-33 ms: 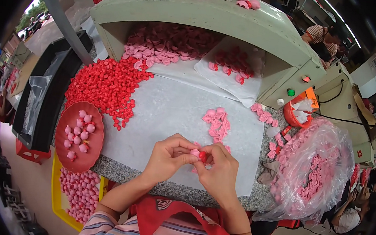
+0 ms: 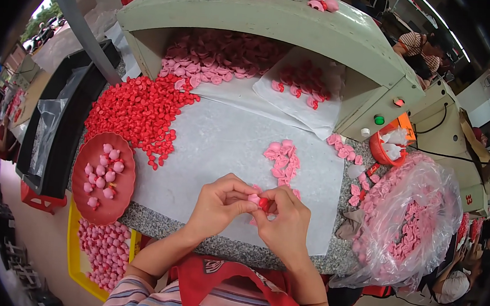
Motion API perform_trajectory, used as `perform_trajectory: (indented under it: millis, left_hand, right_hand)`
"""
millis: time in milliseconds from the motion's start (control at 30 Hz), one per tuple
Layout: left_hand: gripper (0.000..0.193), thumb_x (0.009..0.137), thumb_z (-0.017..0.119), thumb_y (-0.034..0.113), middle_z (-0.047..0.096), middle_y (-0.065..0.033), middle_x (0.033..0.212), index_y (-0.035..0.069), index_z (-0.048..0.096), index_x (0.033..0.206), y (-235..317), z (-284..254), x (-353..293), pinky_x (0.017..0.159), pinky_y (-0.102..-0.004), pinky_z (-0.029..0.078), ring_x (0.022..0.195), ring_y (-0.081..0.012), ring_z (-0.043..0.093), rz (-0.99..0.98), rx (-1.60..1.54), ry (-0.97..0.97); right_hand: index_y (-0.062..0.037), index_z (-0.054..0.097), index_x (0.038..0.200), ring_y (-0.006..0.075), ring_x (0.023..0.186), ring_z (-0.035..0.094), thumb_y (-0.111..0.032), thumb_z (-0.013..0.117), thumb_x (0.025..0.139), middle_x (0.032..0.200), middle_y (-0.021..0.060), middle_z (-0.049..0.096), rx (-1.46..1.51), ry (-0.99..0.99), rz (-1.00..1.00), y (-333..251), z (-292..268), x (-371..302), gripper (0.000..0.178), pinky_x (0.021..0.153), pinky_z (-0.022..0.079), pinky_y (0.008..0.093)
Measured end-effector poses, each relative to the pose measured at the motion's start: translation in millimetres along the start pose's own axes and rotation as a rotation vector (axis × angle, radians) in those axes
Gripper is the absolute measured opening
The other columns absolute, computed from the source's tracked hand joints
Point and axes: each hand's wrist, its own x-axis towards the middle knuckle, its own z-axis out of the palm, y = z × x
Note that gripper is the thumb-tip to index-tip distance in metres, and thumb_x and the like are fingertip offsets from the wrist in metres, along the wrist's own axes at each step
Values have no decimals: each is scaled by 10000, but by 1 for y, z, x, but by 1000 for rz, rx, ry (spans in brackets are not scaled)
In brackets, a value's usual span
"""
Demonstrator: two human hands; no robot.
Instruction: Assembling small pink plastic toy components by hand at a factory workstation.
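Pinching: the left hand (image 2: 218, 202) and the right hand (image 2: 286, 219) meet fingertip to fingertip over the near edge of the white sheet (image 2: 222, 145); between them sit a small pink piece (image 2: 253, 198) and a small red piece (image 2: 264, 203), touching each other
Left hand: fingers curled, tips closed on the pink piece; the forearm comes in from the lower edge
Right hand: fingers bent, tips closed on the red piece; knuckles turned toward the camera
Held pieces: above the sheet, just in front of the person's chest; whether they are joined or only pressed together I cannot tell
Pink row (image 2: 282, 156): a short cluster of pink pieces on the sheet, just beyond the hands
Red heap (image 2: 139, 110): a wide spread of small red pieces at the left of the sheet, well apart from the hands
Red plate (image 2: 80, 197): oval, at the left edge of the granite worktop (image 2: 153, 218); pink pieces with red parts lie on it
Yellow bin (image 2: 73, 249): below the plate, holding many pink pieces
Clear bag (image 2: 424, 219): at the right, bulging with pink pieces
Green housing (image 2: 256, 10): at the far side; more pink pieces are piled in its opening
Other person (image 2: 420, 49): striped top, far upper right, apart from this bench
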Motion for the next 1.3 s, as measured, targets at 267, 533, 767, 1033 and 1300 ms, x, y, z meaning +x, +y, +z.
perform_trajectory:
  millis: [267, 533, 767, 1033, 1300]
  left_hand:
    - [165, 762, 620, -97, 553, -69, 889, -60, 583, 919, 2, -6, 8, 734, -273, 530, 852, -165, 609, -284, -139, -9]
    - [172, 758, 619, -106, 535, -73, 907, -41, 582, 912, -3, 0, 22, 744, -273, 528, 838, -157, 595, -51, 54, -49]
    - [153, 749, 622, -105, 530, -82, 937, -34, 585, 880, -47, -2, 87, 771, -263, 520, 862, -147, 582, -120, -60, -223]
    - [91, 724, 633, -25, 540, -120, 867, 8, 617, 807, -89, 4, 254, 748, -303, 517, 854, -270, 590, 629, 791, 135]
    - [285, 696, 614, -20, 573, -146, 1029, 52, 642, 970, -51, -30, 209, 851, -407, 439, 949, -349, 542, 881, 986, 347]
  right_hand:
    - [-57, 561, 781, 179, 586, 575, -177, 765, 660, 700, 34, 535, -22, 64, -66, 7, 1, 7, 265, 483, 451, 298]
    - [-20, 570, 768, 156, 585, 569, -99, 785, 600, 674, 53, 540, 4, 76, -221, 30, 2, 17, 283, 497, 470, 261]
    - [-20, 574, 807, 180, 604, 564, -91, 783, 590, 710, 63, 542, -174, 158, -218, 78, 2, 41, 310, 525, 478, 281]
    - [-54, 561, 1065, 187, 710, 583, -156, 770, 672, 974, 88, 547, -257, 234, -20, 86, -28, 91, 457, 591, 485, 298]
    - [-25, 623, 908, 180, 668, 598, -86, 702, 731, 897, 89, 593, -110, -16, -54, 51, 9, 79, 203, 590, 489, 281]
